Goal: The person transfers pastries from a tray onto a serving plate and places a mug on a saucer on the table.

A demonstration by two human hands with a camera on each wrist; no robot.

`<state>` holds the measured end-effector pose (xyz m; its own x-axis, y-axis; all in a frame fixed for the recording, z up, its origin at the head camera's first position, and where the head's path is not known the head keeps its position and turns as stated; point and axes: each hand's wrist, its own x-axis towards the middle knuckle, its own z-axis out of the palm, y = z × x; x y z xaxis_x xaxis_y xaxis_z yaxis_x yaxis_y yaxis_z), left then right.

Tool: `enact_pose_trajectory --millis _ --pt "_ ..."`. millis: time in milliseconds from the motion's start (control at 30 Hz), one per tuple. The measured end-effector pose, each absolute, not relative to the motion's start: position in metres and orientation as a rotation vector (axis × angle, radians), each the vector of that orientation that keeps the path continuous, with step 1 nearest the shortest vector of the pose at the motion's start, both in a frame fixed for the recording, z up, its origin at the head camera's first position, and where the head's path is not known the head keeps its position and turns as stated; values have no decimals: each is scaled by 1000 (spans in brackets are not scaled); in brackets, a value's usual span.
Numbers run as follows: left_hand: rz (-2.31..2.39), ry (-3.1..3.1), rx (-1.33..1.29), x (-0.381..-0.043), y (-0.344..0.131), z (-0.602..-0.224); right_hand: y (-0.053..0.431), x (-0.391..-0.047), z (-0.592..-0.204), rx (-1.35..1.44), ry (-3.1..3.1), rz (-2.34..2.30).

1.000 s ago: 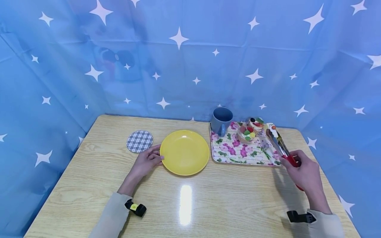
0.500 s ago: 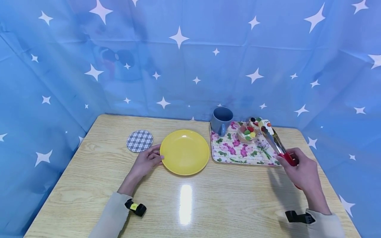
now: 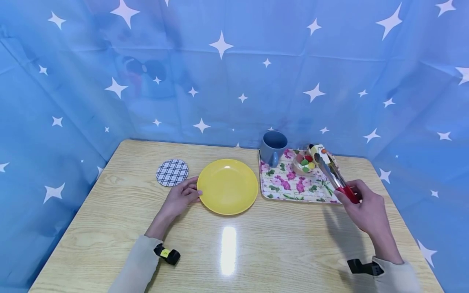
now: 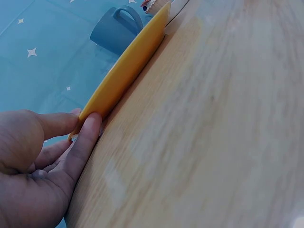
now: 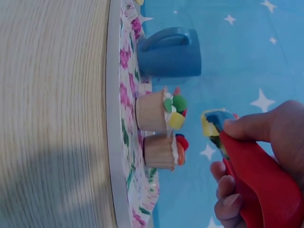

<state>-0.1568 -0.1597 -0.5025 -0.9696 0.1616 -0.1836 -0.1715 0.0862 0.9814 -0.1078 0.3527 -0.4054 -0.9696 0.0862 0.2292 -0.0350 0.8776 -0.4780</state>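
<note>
My left hand [image 3: 180, 199] pinches the left rim of a round yellow plate [image 3: 228, 187] on the table. In the left wrist view, thumb and fingers close on the plate's edge [image 4: 124, 71]. With my right hand [image 3: 368, 209] I grip red-handled metal tongs [image 3: 334, 173]. Between their tips is a small pale yellow and white cake piece [image 3: 318, 150] with an orange topping, held above the flowered tray [image 3: 280, 191]. A cupcake [image 3: 303, 165] with colourful toppings stands on the tray. Beside it is a second cupcake [image 5: 160, 151], mostly hidden behind the cake piece in the head view.
A blue-grey mug [image 3: 273, 148] stands on the tray's back left corner. Left of the plate lies a round checked coaster [image 3: 172, 172]. A blue star-patterned curtain [image 3: 234, 81] hangs behind the wooden table [image 3: 278, 248].
My right hand has moved left with the tongs, carrying the cake piece from the tray's right side to above the back cupcake. The left hand and plate have stayed put.
</note>
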Motion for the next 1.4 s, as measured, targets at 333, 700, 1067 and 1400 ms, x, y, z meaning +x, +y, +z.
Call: enact_pose_trajectory --millis 333,700,1067,1400 --pt "1977 2109 -24 -157 -159 -499 341 -106 -400 9 -2794 729" --pt "1951 2144 -35 -158 -158 -499 327 -106 -399 77 -2774 754" --pt "1954 2150 -30 -157 -158 -498 313 -110 -395 141 -2762 767" --pt "1955 2144 -36 -157 -159 -501 299 -109 -394 195 -2760 785"
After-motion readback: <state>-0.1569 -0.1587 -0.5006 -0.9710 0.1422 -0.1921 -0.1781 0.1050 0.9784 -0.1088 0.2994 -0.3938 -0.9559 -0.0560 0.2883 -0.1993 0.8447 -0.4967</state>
